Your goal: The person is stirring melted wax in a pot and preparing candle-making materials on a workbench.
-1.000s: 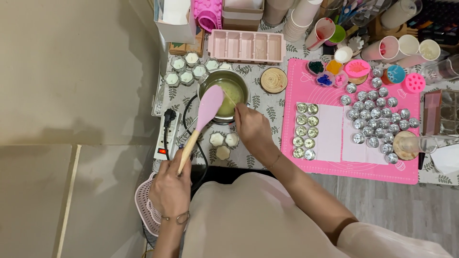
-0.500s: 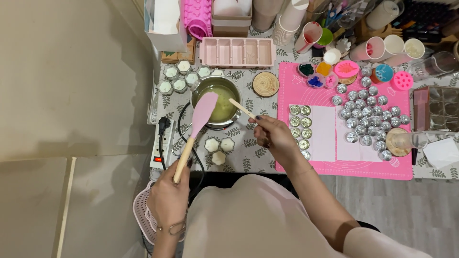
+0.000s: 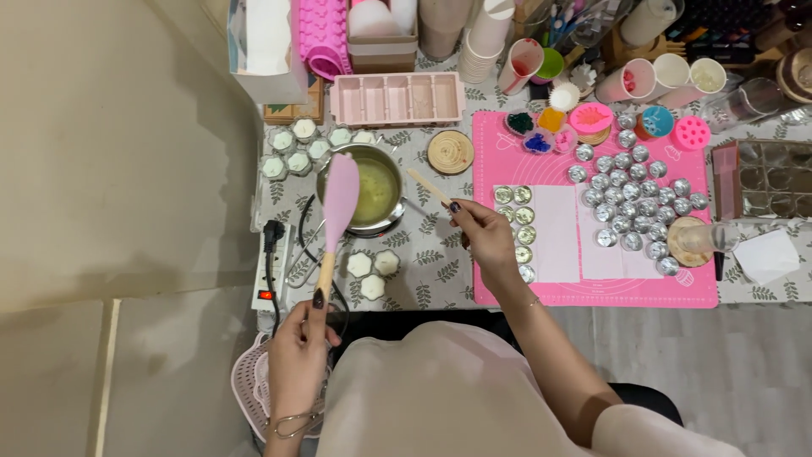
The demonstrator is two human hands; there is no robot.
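Head view, catalogued from the lower frame upward. Left hand (image 3: 300,351), lower centre-left: closed around the wooden handle end of a pink spatula (image 3: 336,218). Its long axis runs up and slightly right from the hand; the blade hangs over the left rim of the steel pot (image 3: 362,192), whether touching cannot be told. Right hand (image 3: 486,237), centre: fingers pinched on the lower end of a flat wooden stick (image 3: 430,187). That axis slants up-left toward the pot; the tip stands just right of the rim, apart from it. Right hand is the nearer of the two to the pot; the pot lies up-left of it. Between the hands: three white filled moulds (image 3: 371,272) on the leaf-print cloth. Right of centre: pink mat (image 3: 592,292) carrying rows of small metal cups (image 3: 639,199). Upper left: power strip (image 3: 267,269) at table edge. Far edge: pale pink compartment tray (image 3: 397,97), stacked paper cups (image 3: 486,38), round wooden coaster (image 3: 449,151).
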